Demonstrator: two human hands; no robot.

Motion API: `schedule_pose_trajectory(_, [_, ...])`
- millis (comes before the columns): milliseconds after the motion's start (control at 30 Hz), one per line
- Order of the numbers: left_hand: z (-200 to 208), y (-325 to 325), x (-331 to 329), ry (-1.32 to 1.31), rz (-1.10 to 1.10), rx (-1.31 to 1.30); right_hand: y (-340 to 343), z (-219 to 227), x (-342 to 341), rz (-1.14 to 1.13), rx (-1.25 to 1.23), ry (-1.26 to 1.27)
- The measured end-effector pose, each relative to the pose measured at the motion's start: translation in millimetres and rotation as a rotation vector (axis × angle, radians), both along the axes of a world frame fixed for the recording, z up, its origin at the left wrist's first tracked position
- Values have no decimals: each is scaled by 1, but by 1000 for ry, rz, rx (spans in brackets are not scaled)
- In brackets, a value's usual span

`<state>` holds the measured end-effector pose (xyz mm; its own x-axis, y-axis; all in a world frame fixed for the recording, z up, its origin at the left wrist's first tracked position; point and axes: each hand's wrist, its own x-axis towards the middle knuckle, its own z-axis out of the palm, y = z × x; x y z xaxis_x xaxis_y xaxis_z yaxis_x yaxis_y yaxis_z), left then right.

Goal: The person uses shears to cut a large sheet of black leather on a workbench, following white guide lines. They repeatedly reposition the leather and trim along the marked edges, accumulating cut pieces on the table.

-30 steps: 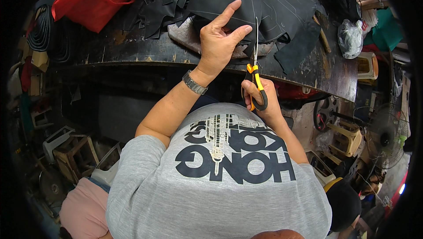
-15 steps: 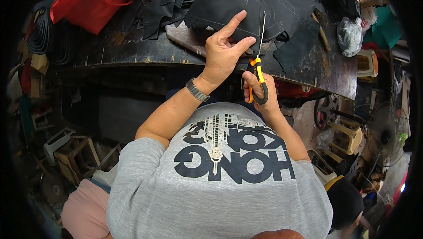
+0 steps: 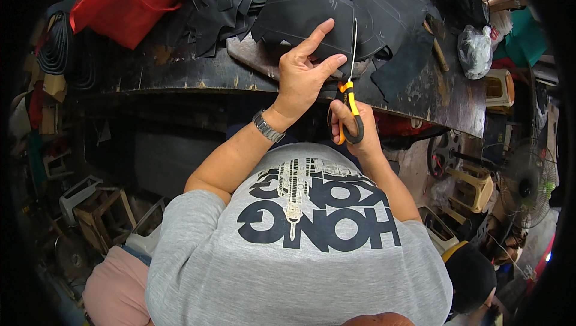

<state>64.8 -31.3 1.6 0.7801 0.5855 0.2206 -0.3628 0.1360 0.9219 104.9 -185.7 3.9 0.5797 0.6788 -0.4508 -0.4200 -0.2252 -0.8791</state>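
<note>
My right hand (image 3: 366, 126) grips a pair of scissors (image 3: 350, 101) with yellow, orange and black handles. Their slim blade points away from me over a black sheet (image 3: 306, 17) of flexible material marked with pale lines. Against the near part of this sheet rests my left hand (image 3: 303, 77), beside the blade. Its index finger and thumb are stretched and spread apart; the other fingers are curled and mostly hidden. More black cut pieces (image 3: 225, 2) lie heaped to the left of the sheet.
The dark worktable (image 3: 180, 74) has a worn near edge. A red bag (image 3: 129, 8) sits at its left, a clear plastic bag (image 3: 474, 53) at its right. A wooden stick (image 3: 440, 50) lies beside the sheets. Stools (image 3: 474, 188) and a fan (image 3: 528, 185) stand at right; other people are close by.
The scissors' tip has swung slightly left and the handles have shifted a little. My left hand has stayed nearly in place, its fingertips slightly nearer to me.
</note>
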Motion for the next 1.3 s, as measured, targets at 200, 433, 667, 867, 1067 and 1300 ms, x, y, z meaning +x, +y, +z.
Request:
schedule_pose_trajectory(200, [-2,-12,-7,1,-19,26,5,2,17,-5,160,32])
schedule_pose_trajectory(433, [-7,-11,-7,38,-4,63,4,-5,11,-46,122,44])
schedule_pose_trajectory(667, [-7,-13,-7,44,-16,45,6,-7,3,-104,156,53])
schedule_pose_trajectory(867, [-7,-14,-6,26,-22,30,3,-6,3,-77,108,44])
schedule_pose_trajectory(1067, [0,-12,-10,-12,-45,-22,-6,-7,7,-18,46,56])
schedule_pose_trajectory(1300, [7,20,-23,92,39,134,-38,-7,18,135,71,115])
